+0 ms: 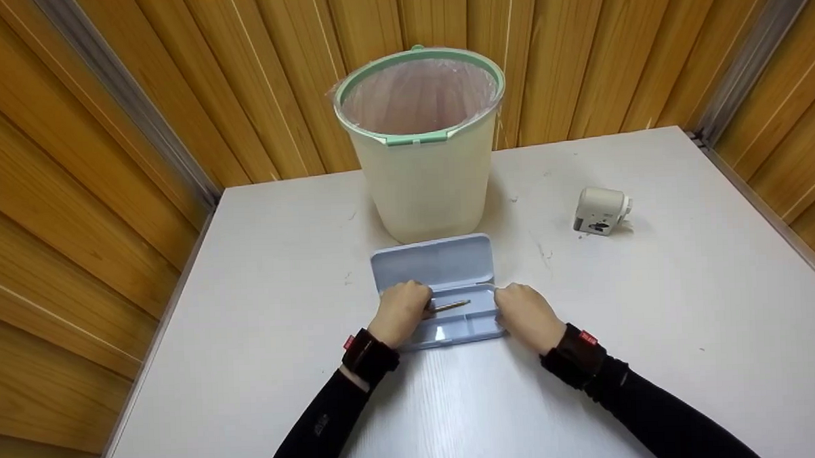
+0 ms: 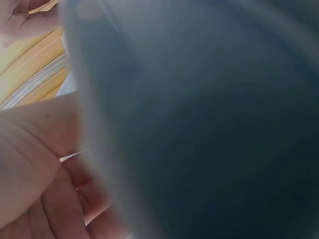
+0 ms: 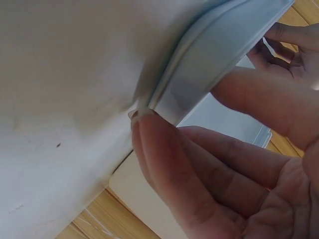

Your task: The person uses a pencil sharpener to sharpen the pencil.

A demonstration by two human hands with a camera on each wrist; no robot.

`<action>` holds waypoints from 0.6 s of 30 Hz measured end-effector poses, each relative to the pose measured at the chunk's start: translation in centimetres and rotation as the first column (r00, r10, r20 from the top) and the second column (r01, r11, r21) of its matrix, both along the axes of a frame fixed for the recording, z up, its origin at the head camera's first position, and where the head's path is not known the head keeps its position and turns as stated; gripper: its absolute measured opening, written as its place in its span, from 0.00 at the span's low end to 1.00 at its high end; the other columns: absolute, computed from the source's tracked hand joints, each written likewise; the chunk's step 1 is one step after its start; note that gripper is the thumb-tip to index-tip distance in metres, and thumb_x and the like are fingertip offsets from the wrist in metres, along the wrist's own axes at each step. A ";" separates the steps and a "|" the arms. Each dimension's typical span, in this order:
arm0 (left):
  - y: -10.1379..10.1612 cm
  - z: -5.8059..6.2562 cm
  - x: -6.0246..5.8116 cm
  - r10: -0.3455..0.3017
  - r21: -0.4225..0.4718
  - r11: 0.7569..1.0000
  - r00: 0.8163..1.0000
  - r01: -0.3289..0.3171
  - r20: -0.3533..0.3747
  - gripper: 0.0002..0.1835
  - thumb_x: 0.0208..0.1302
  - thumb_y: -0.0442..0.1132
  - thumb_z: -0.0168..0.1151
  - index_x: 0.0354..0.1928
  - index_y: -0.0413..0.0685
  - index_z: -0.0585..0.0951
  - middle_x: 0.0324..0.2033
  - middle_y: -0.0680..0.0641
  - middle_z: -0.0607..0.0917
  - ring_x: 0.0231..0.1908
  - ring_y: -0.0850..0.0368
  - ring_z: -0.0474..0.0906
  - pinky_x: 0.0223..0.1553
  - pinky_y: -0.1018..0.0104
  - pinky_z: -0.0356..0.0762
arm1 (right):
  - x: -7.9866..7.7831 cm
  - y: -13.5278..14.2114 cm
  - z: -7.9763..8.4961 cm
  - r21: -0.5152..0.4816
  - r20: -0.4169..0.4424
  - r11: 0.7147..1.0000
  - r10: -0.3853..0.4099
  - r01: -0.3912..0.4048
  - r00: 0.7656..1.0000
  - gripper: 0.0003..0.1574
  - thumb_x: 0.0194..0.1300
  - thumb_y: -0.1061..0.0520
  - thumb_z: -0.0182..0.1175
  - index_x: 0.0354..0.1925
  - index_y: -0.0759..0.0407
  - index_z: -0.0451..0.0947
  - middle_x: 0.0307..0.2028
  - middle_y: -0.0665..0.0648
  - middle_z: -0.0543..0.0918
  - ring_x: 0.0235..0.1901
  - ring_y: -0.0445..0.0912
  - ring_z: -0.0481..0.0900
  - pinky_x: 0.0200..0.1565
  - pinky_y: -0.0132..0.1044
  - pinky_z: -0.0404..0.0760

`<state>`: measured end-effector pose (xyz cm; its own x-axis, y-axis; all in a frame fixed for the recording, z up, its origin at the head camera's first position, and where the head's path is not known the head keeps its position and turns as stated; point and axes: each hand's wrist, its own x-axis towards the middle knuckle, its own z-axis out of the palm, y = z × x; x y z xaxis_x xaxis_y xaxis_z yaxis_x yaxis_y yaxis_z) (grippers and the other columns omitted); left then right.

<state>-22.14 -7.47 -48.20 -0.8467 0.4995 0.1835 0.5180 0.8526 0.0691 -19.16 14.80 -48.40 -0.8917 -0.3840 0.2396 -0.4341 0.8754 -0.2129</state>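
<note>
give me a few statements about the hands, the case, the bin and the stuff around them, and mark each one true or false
1. The right hand grips the right end of the blue case. True.
2. The blue case is shut. False: its lid stands open.
3. The small beige device is right of the bin in the head view. True.
4. The bin is unlined. False: a see-through bag lines it.
5. The left hand hides one end of the pen or pencil in the head view. True.
6. The bin is nearer the person than the blue case. False: it stands beyond the case.
</note>
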 end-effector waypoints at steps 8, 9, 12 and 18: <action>0.0 0.3 0.2 -0.014 0.004 1.000 1.000 0.013 0.028 0.05 0.51 0.40 0.71 0.25 0.49 0.84 0.27 0.47 0.87 0.27 0.48 0.85 0.22 0.54 0.82 | -0.1 0.0 0.1 -0.004 0.008 1.000 0.008 -0.008 1.000 0.09 0.41 0.74 0.66 0.27 0.70 0.79 0.23 0.67 0.83 0.25 0.60 0.82 0.31 0.52 0.81; -0.1 0.4 0.2 -0.022 0.008 1.000 1.000 0.022 0.021 0.04 0.52 0.38 0.70 0.25 0.47 0.84 0.27 0.47 0.87 0.27 0.48 0.85 0.22 0.54 0.82 | -0.1 0.0 0.1 -0.007 0.014 1.000 0.007 -0.007 1.000 0.09 0.41 0.74 0.66 0.27 0.70 0.79 0.23 0.67 0.83 0.25 0.60 0.82 0.31 0.52 0.81; -0.3 0.9 0.3 -0.051 0.008 0.999 0.999 0.051 -0.019 0.04 0.54 0.33 0.68 0.26 0.43 0.81 0.26 0.45 0.86 0.26 0.47 0.85 0.23 0.56 0.82 | -0.1 0.0 0.1 -0.012 0.028 1.000 0.002 -0.002 1.000 0.09 0.41 0.74 0.67 0.27 0.70 0.79 0.24 0.68 0.84 0.25 0.60 0.82 0.31 0.52 0.81; -0.9 2.4 0.7 -0.073 0.050 0.996 0.996 0.076 -0.056 0.11 0.56 0.38 0.69 0.25 0.42 0.77 0.23 0.43 0.85 0.26 0.45 0.85 0.22 0.55 0.81 | -0.1 0.0 0.1 -0.016 0.028 1.000 -0.009 0.010 1.000 0.10 0.41 0.73 0.67 0.27 0.69 0.80 0.24 0.68 0.84 0.25 0.60 0.83 0.30 0.52 0.81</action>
<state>-21.45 -8.34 -45.82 -0.7957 0.5492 0.2554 0.5838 0.8077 0.0822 -19.21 14.78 -48.32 -0.9018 -0.3718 0.2203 -0.4194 0.8758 -0.2388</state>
